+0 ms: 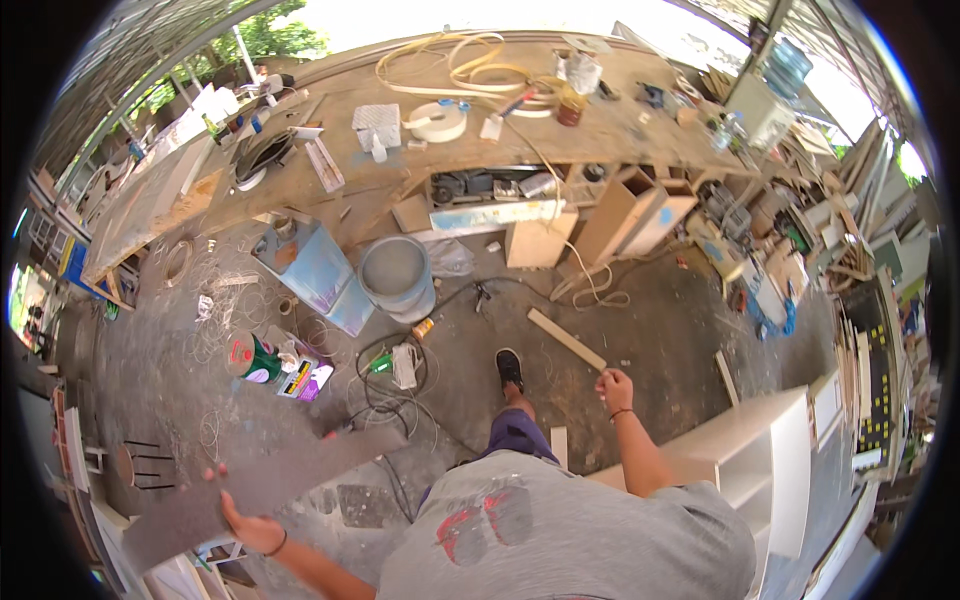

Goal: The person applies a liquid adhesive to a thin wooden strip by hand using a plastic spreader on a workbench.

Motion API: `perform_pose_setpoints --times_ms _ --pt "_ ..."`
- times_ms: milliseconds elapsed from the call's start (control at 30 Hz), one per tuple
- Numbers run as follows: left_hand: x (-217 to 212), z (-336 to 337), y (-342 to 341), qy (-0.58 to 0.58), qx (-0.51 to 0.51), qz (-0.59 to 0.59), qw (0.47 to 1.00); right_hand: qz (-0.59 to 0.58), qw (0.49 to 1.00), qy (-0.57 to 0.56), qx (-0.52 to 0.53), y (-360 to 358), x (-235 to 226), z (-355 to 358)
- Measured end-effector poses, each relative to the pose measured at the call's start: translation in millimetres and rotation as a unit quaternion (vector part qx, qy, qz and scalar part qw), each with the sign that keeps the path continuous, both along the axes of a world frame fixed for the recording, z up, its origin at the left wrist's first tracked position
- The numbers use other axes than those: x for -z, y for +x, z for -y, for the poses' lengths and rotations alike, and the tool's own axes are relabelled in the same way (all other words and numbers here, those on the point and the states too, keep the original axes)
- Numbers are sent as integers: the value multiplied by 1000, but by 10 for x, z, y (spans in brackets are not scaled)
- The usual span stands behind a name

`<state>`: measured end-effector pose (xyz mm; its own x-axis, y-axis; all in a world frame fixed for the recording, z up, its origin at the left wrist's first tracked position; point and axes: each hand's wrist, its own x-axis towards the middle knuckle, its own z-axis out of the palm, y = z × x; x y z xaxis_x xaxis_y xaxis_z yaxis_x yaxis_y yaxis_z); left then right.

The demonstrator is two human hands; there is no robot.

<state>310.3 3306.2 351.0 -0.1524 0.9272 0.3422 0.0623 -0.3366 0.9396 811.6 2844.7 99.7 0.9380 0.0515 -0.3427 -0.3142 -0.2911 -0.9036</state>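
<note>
My left hand (255, 528) grips a long, flat, dark grey-brown strip (290, 470) near its lower left part. Some fingertips show past its far edge, and the thumb lies on the near side. Whether the strip is a board or a sheet of abrasive, I cannot tell. In my right hand (615, 390) is one end of a narrow, pale wooden stick (567, 338), which slants away to the upper left above the floor. The two held pieces are well apart.
A wooden workbench (330, 85) spans the far side, with coiled edge strip (470, 70) on top. Before it stand a grey-blue bucket (395, 270) and a blue box (320, 275). Cables (405, 400) and a green can (255, 358) lie left of my foot. A white cabinet (760, 450) stands close right.
</note>
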Motion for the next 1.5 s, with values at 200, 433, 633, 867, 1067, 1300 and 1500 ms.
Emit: perform_pose_setpoints --times_ms 200,433,633,867,1067,1300,1500 --pt "313 360 514 -11 -127 30 991 202 977 63 -35 2930 -389 -1402" --pt "-466 778 1483 29 -402 232 885 283 956 -31 67 5892 -1219 -3032" --pt "-516 935 1822 49 -473 278 835 485 811 -276 177 7927 -1413 -3463" --pt "-806 1226 1981 105 -531 259 800 495 856 -108 100 7462 -1929 -3721" --pt "-733 1472 1804 100 -544 253 794 444 880 -147 86 7394 -2073 -3972" --pt "-841 1685 1511 125 -584 260 759 754 643 126 -44 6620 -2637 -4080" --pt "-556 1656 818 137 -573 291 754 675 691 131 -223 4294 -3341 -4297"
